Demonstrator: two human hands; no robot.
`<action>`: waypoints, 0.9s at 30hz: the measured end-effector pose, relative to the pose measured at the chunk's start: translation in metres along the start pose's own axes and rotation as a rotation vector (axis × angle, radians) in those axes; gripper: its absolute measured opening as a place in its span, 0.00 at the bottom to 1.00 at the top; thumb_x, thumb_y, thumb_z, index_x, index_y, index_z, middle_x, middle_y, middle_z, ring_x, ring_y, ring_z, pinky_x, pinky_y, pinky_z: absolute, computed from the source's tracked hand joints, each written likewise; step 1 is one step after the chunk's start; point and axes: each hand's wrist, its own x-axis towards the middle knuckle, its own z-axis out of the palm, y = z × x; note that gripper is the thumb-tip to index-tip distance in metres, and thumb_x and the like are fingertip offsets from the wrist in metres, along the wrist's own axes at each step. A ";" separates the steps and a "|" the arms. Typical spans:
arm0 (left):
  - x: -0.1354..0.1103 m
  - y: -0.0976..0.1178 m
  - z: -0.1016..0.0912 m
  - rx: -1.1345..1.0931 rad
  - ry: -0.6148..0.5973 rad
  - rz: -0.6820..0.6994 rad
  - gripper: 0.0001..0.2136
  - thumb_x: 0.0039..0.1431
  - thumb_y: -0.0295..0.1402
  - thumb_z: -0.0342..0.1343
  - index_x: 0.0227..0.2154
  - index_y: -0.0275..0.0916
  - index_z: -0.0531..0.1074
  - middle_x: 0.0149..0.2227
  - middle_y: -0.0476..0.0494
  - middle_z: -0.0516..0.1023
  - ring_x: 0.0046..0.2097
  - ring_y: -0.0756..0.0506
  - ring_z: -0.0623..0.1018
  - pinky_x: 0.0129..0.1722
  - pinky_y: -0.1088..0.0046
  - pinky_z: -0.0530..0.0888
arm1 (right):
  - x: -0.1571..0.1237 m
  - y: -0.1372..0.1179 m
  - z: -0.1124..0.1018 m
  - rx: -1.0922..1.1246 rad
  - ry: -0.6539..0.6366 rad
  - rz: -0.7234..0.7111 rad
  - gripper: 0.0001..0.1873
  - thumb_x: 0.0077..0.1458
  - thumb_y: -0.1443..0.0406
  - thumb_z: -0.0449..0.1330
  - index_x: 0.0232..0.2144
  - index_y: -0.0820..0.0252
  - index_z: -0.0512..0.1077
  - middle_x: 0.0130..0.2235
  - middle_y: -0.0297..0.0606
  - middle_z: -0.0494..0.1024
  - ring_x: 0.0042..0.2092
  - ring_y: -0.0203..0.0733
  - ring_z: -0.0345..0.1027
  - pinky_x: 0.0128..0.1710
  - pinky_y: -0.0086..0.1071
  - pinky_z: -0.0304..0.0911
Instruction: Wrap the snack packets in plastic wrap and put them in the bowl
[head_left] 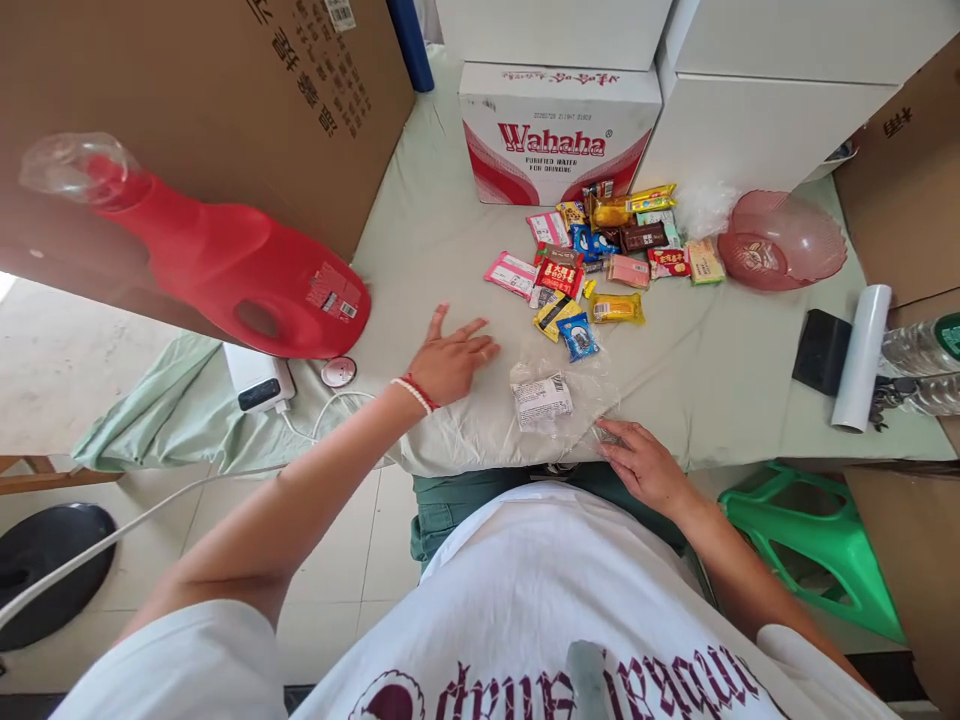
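Observation:
My left hand has its fingers spread over the pale green cloth, left of the snacks, and holds nothing. At the front edge of the table, my right hand has its thumb and fingers closed on the corner of a clear plastic bag with a white printed label. The bag lies crumpled and looks flat. Just behind it is a loose pile of wrapped snacks, among them a blue packet, a yellow packet, a red packet and a pink-and-white packet.
A pink translucent bowl stands right of the snacks, beside crumpled clear plastic. Behind are a Wahaha water carton and white boxes. Leftward lie a big red bottle and a white power bank with its cable.

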 end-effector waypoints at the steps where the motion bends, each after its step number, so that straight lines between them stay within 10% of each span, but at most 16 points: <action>1: -0.008 -0.004 0.001 0.004 0.001 -0.104 0.25 0.58 0.18 0.47 0.55 0.40 0.76 0.61 0.39 0.79 0.74 0.34 0.64 0.70 0.26 0.32 | -0.001 0.001 0.002 0.002 0.010 0.001 0.14 0.69 0.71 0.56 0.49 0.56 0.79 0.62 0.51 0.75 0.60 0.52 0.70 0.56 0.52 0.73; 4: -0.023 0.007 -0.002 -0.089 0.065 -0.186 0.29 0.52 0.17 0.48 0.56 0.39 0.75 0.66 0.38 0.74 0.74 0.34 0.62 0.72 0.28 0.41 | -0.002 0.004 0.006 -0.010 0.020 0.001 0.14 0.68 0.71 0.56 0.48 0.57 0.80 0.62 0.51 0.75 0.59 0.53 0.71 0.54 0.52 0.73; 8: -0.011 0.062 -0.005 -0.261 0.113 0.231 0.37 0.53 0.15 0.46 0.65 0.48 0.67 0.67 0.47 0.74 0.75 0.45 0.62 0.77 0.44 0.42 | 0.005 0.008 0.005 -0.024 0.006 -0.020 0.12 0.68 0.70 0.57 0.47 0.57 0.80 0.61 0.51 0.76 0.57 0.54 0.72 0.53 0.53 0.74; 12: 0.015 0.099 0.008 -0.228 0.063 0.450 0.33 0.58 0.18 0.52 0.66 0.49 0.68 0.63 0.41 0.78 0.75 0.39 0.62 0.75 0.37 0.33 | 0.010 0.005 -0.003 -0.007 -0.009 -0.017 0.14 0.67 0.71 0.57 0.47 0.56 0.80 0.61 0.49 0.75 0.58 0.54 0.70 0.53 0.52 0.75; 16: 0.010 0.092 0.019 -0.210 0.129 0.464 0.29 0.57 0.20 0.55 0.61 0.45 0.73 0.52 0.39 0.83 0.70 0.37 0.69 0.75 0.37 0.33 | 0.003 -0.002 -0.008 0.011 0.015 0.028 0.17 0.66 0.73 0.56 0.49 0.54 0.79 0.62 0.48 0.75 0.60 0.54 0.68 0.55 0.52 0.74; 21: -0.022 0.071 0.019 -0.225 0.208 0.415 0.33 0.53 0.18 0.55 0.61 0.49 0.74 0.64 0.42 0.77 0.75 0.37 0.60 0.75 0.38 0.35 | -0.005 -0.003 -0.001 0.039 0.106 0.100 0.15 0.67 0.72 0.57 0.48 0.52 0.80 0.58 0.46 0.77 0.56 0.52 0.70 0.52 0.51 0.75; 27: -0.053 0.067 0.021 -0.278 0.189 0.256 0.12 0.65 0.24 0.53 0.38 0.45 0.80 0.59 0.47 0.82 0.72 0.40 0.67 0.76 0.41 0.33 | 0.011 0.002 -0.008 0.094 0.093 0.089 0.15 0.68 0.69 0.56 0.48 0.51 0.80 0.58 0.45 0.78 0.57 0.52 0.69 0.53 0.51 0.73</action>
